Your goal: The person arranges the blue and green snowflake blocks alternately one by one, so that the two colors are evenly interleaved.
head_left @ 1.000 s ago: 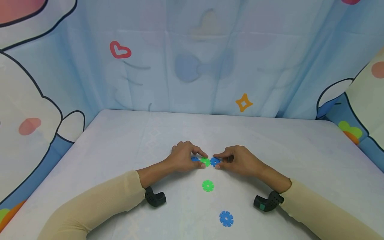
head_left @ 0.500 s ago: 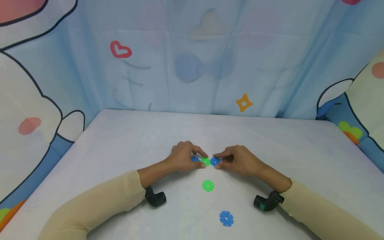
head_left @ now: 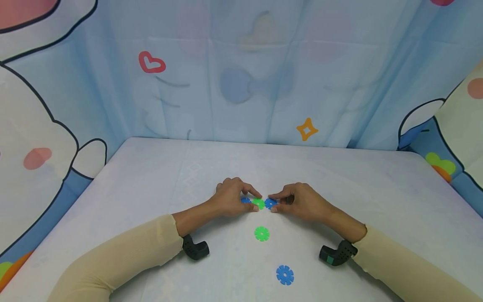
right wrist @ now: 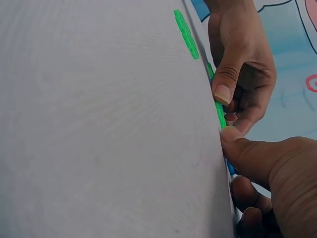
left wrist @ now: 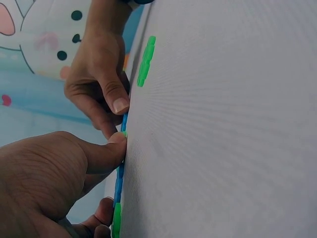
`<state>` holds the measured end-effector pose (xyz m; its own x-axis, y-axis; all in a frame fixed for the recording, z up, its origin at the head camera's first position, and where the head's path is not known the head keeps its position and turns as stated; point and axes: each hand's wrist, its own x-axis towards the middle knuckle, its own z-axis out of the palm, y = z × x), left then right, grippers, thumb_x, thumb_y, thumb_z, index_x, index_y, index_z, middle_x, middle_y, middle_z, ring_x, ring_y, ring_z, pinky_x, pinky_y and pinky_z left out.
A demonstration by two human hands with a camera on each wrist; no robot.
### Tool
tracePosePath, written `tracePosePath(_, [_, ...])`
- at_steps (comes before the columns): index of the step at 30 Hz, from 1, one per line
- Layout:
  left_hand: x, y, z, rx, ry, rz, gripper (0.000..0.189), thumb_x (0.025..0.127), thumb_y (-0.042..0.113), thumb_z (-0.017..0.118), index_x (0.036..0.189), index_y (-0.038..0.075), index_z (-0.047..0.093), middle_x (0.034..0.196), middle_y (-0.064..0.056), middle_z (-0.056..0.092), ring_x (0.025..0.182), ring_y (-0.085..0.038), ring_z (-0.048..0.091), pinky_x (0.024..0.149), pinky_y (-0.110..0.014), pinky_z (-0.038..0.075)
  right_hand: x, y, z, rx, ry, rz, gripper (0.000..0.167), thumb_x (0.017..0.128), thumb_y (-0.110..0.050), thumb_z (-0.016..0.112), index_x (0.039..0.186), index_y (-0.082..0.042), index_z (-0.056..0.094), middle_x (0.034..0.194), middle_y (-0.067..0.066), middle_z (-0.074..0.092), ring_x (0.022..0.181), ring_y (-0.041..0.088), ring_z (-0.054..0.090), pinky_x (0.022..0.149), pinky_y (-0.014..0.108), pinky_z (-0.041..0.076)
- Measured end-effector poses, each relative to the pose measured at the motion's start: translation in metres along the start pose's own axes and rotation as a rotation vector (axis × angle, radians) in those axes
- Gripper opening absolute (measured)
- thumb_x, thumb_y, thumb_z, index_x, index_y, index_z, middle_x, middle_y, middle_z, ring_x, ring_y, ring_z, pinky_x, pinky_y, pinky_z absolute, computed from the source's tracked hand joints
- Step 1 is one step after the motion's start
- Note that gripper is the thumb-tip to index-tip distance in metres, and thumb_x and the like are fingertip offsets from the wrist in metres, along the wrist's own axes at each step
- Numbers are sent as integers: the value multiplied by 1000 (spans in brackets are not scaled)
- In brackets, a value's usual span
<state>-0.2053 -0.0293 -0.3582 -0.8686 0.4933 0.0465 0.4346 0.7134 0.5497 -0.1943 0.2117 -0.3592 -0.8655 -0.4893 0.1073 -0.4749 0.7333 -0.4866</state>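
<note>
Notched plastic discs lie in a row at the middle of the table. My left hand (head_left: 231, 199) pinches a green notched disc (head_left: 258, 204) between thumb and forefinger. At that disc's right edge is a blue notched disc (head_left: 270, 203), pinched by my right hand (head_left: 304, 203). Their edges meet; whether the notches interlock cannot be made out. Another blue notched disc (head_left: 245, 200) sits partly hidden under my left hand, and in the left wrist view a green notched disc (left wrist: 117, 221) continues the row past it.
A loose green notched disc (head_left: 262, 233) lies nearer than the hands. Farther forward is a loose blue notched disc (head_left: 284, 275). Both rest on the white-covered table (head_left: 181, 167), with a printed blue curtain (head_left: 241, 113) behind its far edge.
</note>
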Motion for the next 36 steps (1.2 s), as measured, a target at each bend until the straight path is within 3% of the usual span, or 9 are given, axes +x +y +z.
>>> tracePosePath(11, [1, 0, 0, 7, 1, 5, 26, 81, 37, 79, 107, 35, 76, 108, -1, 67, 105, -21, 55, 89, -49, 39, 0, 1, 0, -4, 1, -8, 38, 79, -35, 82, 112, -16, 77, 71, -14, 64, 68, 5, 53, 60, 21, 44])
tracePosePath(20, [1, 2, 1, 46, -7, 11, 28, 82, 37, 78, 110, 34, 75, 107, -3, 64, 102, -20, 53, 84, -45, 39, 0, -1, 0, -12, -8, 15, 38, 79, -35, 82, 112, -16, 77, 68, -11, 58, 66, 6, 51, 58, 21, 42])
tracePosePath(28, [1, 4, 0, 60, -31, -1, 32, 81, 39, 78, 112, 34, 73, 105, -2, 62, 100, -19, 51, 81, -41, 37, -3, -3, -1, 0, -11, 34, 48, 81, -35, 81, 122, -11, 71, 70, -9, 57, 63, 6, 50, 56, 21, 42])
tracePosePath(36, [0, 7, -1, 68, -40, -11, 33, 82, 42, 77, 114, 33, 71, 107, -3, 60, 101, -20, 50, 84, -42, 37, -15, -13, -4, 13, -23, 15, 37, 83, -28, 80, 116, -14, 73, 72, -12, 59, 62, 4, 50, 55, 20, 43])
